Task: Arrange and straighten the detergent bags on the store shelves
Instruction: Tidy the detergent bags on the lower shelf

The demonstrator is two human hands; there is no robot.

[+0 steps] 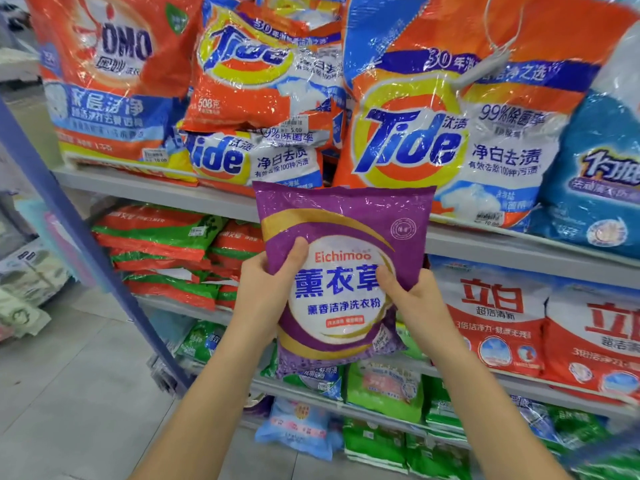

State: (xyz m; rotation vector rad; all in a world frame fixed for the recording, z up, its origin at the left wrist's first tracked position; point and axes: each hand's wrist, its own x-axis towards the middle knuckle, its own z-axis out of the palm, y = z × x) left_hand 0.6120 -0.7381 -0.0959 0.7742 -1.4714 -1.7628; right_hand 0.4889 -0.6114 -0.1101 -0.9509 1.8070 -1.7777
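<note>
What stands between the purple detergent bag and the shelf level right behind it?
Nothing visible. The left hand and right hand hold the purple bag in front of the shelves. The space behind it, between the red-green bags and the red-white bags, is hidden by the bag itself.

The purple bag (341, 216) hides the fingers of the left hand (266, 282) and the right hand (412, 292); only the thumbs show in front. The right edge cuts off the blue bag (599, 174) and the red-and-white bag (595, 337) below it. The pale goods (24, 271) at far left are too blurred to identify.
</note>
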